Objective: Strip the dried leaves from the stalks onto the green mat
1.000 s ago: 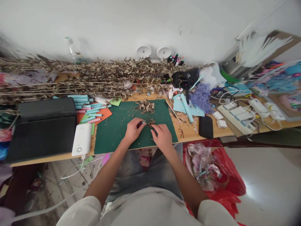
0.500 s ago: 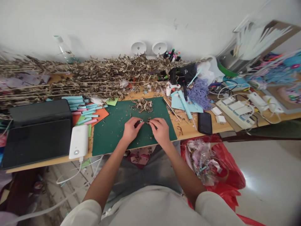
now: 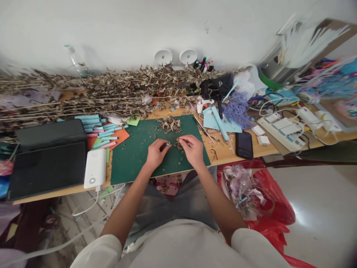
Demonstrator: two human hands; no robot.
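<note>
My left hand (image 3: 156, 152) is closed around a small pale blue paper tube (image 3: 168, 143), and only the tube's open end shows at the fingertips. Just to the right of it, my right hand (image 3: 193, 149) has thumb and fingers pinched together. Crumbled dried leaves (image 3: 178, 145) are at and just below those fingertips; how much is gripped and how much lies on the mat is hard to tell. Both hands are over a green cutting mat (image 3: 131, 156). A loose heap of dried leaves (image 3: 170, 124) lies farther back on it, with crumbs scattered around.
Dried leafy stalks (image 3: 117, 89) run along the wall. Rolled paper tubes (image 3: 104, 136), a white power bank (image 3: 95, 167) and a black tablet (image 3: 47, 169) lie left. On the right are a glue gun (image 3: 203, 104), purple yarn (image 3: 237, 111), a phone (image 3: 244, 145) and a power strip (image 3: 281, 132).
My right hand has risen slightly, and its fingertips have drawn a little away from the tube. More leaf bits show beneath them. My left hand keeps its hold on the paper tube.
</note>
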